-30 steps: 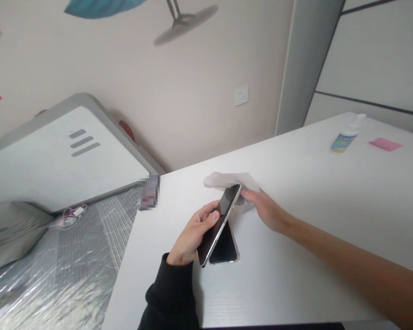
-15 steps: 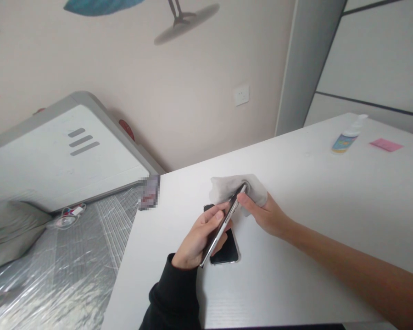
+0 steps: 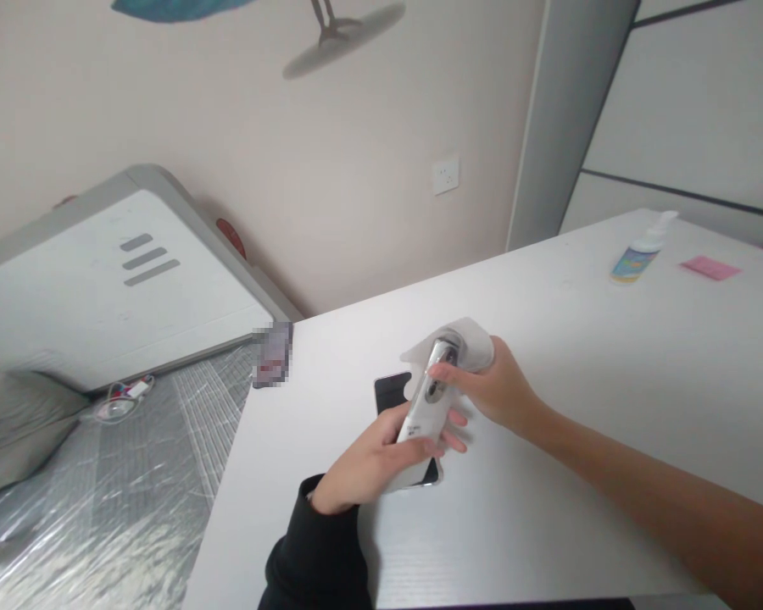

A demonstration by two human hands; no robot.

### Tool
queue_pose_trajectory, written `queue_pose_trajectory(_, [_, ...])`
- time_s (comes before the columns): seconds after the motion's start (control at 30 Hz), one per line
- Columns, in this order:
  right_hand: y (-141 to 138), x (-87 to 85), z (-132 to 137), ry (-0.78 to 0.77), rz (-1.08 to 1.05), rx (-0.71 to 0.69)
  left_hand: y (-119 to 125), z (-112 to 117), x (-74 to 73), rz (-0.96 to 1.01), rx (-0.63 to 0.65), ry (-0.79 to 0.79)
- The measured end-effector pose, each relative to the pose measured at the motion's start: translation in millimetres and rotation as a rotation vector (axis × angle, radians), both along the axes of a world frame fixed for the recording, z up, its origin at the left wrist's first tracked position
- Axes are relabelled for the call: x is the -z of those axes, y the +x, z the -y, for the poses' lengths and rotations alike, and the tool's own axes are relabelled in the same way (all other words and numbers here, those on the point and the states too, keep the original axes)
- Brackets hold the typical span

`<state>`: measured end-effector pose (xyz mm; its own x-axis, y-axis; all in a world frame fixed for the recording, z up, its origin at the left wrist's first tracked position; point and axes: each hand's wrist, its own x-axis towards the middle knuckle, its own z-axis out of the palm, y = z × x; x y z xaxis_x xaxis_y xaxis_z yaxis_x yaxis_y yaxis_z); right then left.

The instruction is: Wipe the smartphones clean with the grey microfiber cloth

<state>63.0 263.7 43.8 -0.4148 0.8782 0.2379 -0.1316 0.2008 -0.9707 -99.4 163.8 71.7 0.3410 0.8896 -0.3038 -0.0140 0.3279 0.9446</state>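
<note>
My left hand (image 3: 381, 462) grips a slim smartphone (image 3: 423, 398), its shiny silver-white face turned up. My right hand (image 3: 492, 390) presses a pale grey cloth (image 3: 474, 346) against the phone's upper end, with the fingertips reaching onto the phone. Under both hands, a second smartphone (image 3: 392, 391) lies flat on the white table (image 3: 547, 483), black glass facing up. Its middle is hidden by my left hand and the held phone. A black sleeve covers my left wrist, and my right forearm is bare.
Toward the far right of the table stand a spray bottle (image 3: 632, 263) and a pink note (image 3: 710, 268). A pixelated object (image 3: 271, 354) sits at the table's left corner. Beyond the left edge lie a plastic-covered surface (image 3: 102, 483) and a tangled cable (image 3: 124, 394).
The held phone has turned from edge-on to show its shiny face. The cloth now lies against its upper end, and more of the lying phone shows at upper left.
</note>
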Motion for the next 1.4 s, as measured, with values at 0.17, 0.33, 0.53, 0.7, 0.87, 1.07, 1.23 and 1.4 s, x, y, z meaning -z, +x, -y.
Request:
queue_pose_trajectory(0.17, [-3,7.2,5,0.059,-0.027,0.029,9,0,1.6,-0.268,-0.144,0.319])
queue_pose_trajectory(0.33, [-7,8.7,17,0.016,-0.073,-0.16,13,-2,6.8,-0.455,-0.411,0.457])
queue_pose_trajectory(0.53, [-10,2.5,31,0.058,-0.043,-0.407,5,-3,10.6,-0.59,-0.775,0.549])
queue_pose_trajectory(0.7, [-11,5.4,27,-0.048,-0.033,-0.454,-4,-7,5.5,-0.689,-0.808,0.572])
queue_pose_trajectory(0.87, [-9,5.4,17,-0.153,-0.134,-0.277,2,-6,9.4,-0.772,-0.476,0.604])
queue_pose_trajectory(1.07, [-6,-2.8,30,-0.071,-0.089,-0.467,3,-2,13.5,-0.677,-0.718,0.648])
queue_pose_trajectory(1.23, [-11,0.2,35,-0.153,-0.079,-0.536,-8,-5,5.2,-0.603,-0.848,0.576])
queue_pose_trajectory(1.4, [-13,10.7,29,-0.549,-0.206,-0.57,-4,-7,2.6,-0.511,-0.607,0.48])
